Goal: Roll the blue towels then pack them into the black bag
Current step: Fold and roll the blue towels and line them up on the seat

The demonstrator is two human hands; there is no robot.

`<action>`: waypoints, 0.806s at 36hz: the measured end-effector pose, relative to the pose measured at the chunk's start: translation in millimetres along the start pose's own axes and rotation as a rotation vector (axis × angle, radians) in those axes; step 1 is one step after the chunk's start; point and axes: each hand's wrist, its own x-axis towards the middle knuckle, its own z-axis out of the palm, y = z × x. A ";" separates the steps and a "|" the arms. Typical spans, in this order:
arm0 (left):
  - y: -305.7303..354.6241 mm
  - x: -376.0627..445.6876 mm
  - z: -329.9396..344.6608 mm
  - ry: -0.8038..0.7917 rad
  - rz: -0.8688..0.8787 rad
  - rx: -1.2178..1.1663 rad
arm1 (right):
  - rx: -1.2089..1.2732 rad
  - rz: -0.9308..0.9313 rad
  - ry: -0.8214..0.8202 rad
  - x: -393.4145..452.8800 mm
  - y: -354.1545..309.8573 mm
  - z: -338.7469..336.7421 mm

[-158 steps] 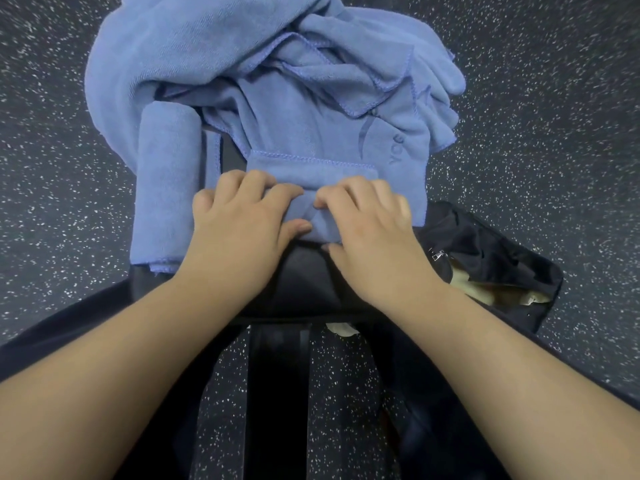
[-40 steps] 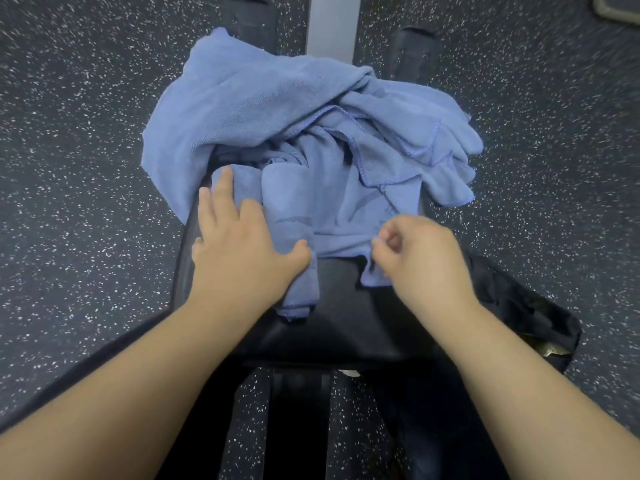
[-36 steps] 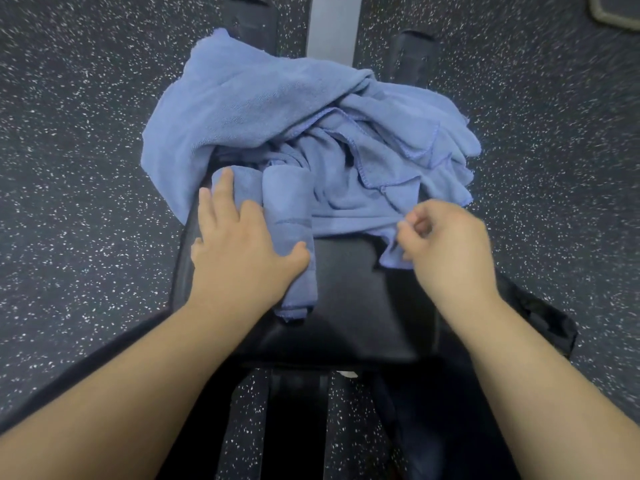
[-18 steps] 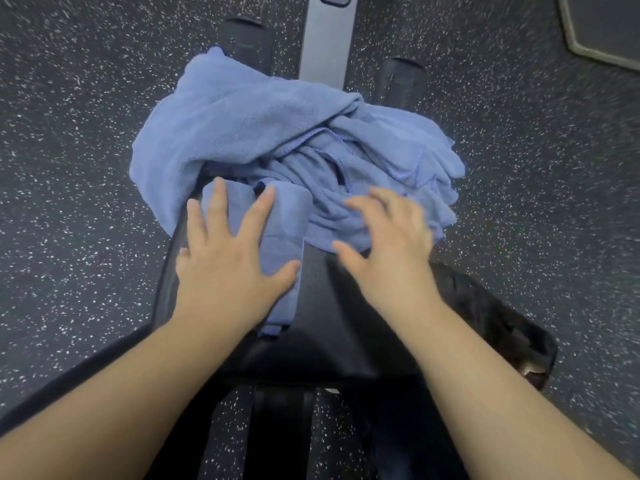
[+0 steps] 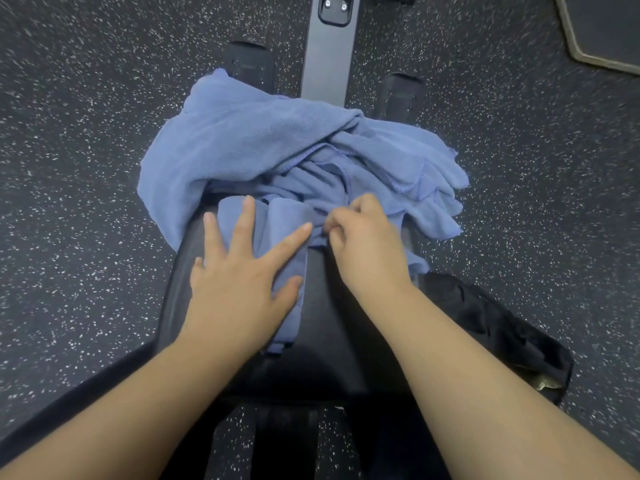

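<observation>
Two rolls [image 5: 277,237] lie on the bench [image 5: 332,306] under the flat, spread left hand [image 5: 242,289]. The right hand [image 5: 363,244] pinches an edge of the unrolled pile [image 5: 277,150] behind them. Nothing appears packed; the bag [image 5: 502,327] sits on the speckled floor [image 5: 86,168], right. A mat [image 5: 606,29] lies beyond.

The towels [image 5: 263,150] are soft, matt blue terry cloth with stitched hems. The bench pad [image 5: 332,306] looks like smooth black leatherette with a slight sheen. The bag [image 5: 491,320] is matt black fabric. The floor [image 5: 76,168] is speckled and grainy; the beam [image 5: 327,57] is smooth grey metal.
</observation>
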 end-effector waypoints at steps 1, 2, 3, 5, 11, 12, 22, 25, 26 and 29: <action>-0.9 -0.1 0.3 -0.009 -0.002 0.010 | 0.031 -0.013 0.037 1.2 -3.0 -3.2; -1.9 -0.2 0.8 -0.017 -0.003 0.016 | 0.063 -0.024 0.085 2.9 -5.4 -7.2; -2.3 -0.4 1.4 -0.018 0.001 0.022 | 0.092 -0.035 0.141 5.3 -7.5 -11.8; -1.9 -1.0 1.5 -0.006 0.023 0.045 | 0.124 -0.069 0.259 11.0 -9.5 -19.3; -1.7 -0.8 3.1 0.032 0.050 0.069 | 0.132 -0.157 0.488 23.6 -29.6 -28.0; -1.1 -0.7 3.1 0.031 0.050 0.069 | 0.151 -0.180 0.508 24.0 -34.5 -29.7; 2.1 2.9 1.1 0.035 0.019 0.083 | 0.228 -0.275 0.545 21.5 -46.4 -44.6; -0.2 4.6 0.4 0.032 0.031 0.066 | 0.206 -0.235 0.507 21.9 -40.1 -42.5; -0.4 4.8 -0.5 0.021 0.029 0.031 | 0.197 -0.216 0.493 22.4 -38.0 -41.4; -0.5 7.5 -4.6 -0.028 -0.011 -0.108 | 0.165 -0.150 0.453 24.3 -33.2 -38.6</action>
